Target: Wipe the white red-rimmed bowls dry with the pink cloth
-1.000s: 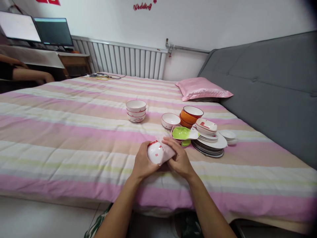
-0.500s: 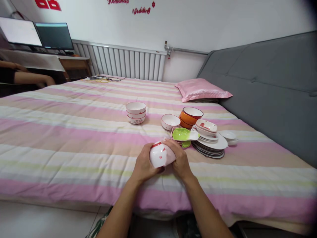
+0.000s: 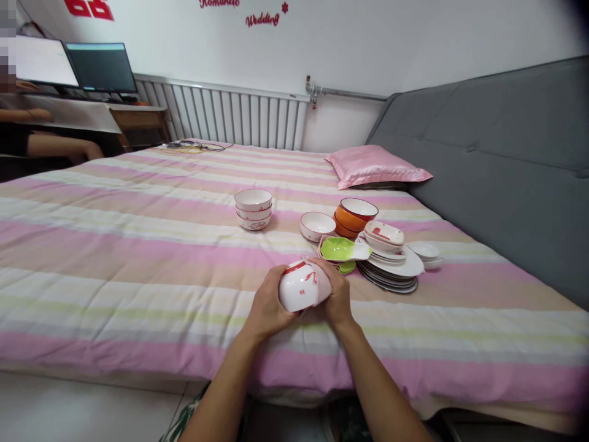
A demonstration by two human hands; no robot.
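My left hand is wrapped round the left side of a white bowl with red markings, tilted on its side above the bed's near part. My right hand is closed on a pale pink cloth pressed against the bowl's right side; its fingertips are partly hidden. Just beyond my hands, a green leaf-shaped dish with a white handle rests on other small dishes. A stack of white bowls stands farther back on the left, and a single white bowl sits right of it.
Orange bowls stand behind a pile of plates topped by small dishes. White saucers lie at the right. A pink pillow is near the grey headboard. Cables lie far back; another person's leg shows left.
The bowl has turned slightly, showing more of its red pattern. My right hand and the cloth have slid a little to the right. The other person's arm has moved at the desk.
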